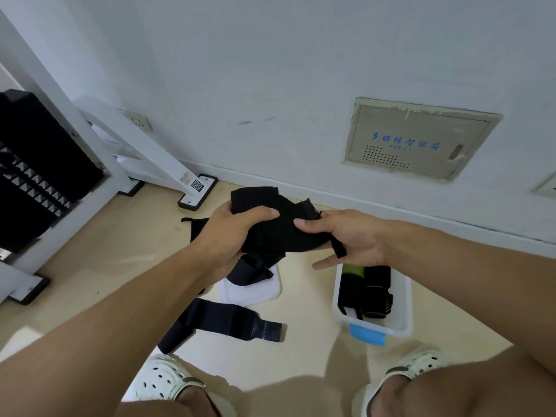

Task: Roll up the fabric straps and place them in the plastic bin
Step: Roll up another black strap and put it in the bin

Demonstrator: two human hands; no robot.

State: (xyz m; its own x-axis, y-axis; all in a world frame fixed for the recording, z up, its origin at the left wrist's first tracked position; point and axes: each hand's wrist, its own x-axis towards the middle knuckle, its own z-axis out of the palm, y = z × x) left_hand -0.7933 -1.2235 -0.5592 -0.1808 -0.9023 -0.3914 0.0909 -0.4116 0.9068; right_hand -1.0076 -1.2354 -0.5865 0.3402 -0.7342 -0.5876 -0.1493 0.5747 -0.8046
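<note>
My left hand (pixel 231 233) and right hand (pixel 346 236) both pinch the black strap (pixel 270 227) between my thumbs; it seems light, limp, best rolled from one end.

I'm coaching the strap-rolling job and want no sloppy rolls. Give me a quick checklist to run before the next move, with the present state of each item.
1. Both hands on the black strap: ok; left hand and right hand each grip it.
2. Strap rolled tight: not ok; it is bunched, with a loose end hanging below the left hand.
3. Plastic bin in view and open: ok, on the floor below the right hand.
4. Room in the bin: cannot tell; rolled straps already fill the visible part.
5. Straps left on the floor: not ok; a dark blue strap lies flat near the white lid.
</note>
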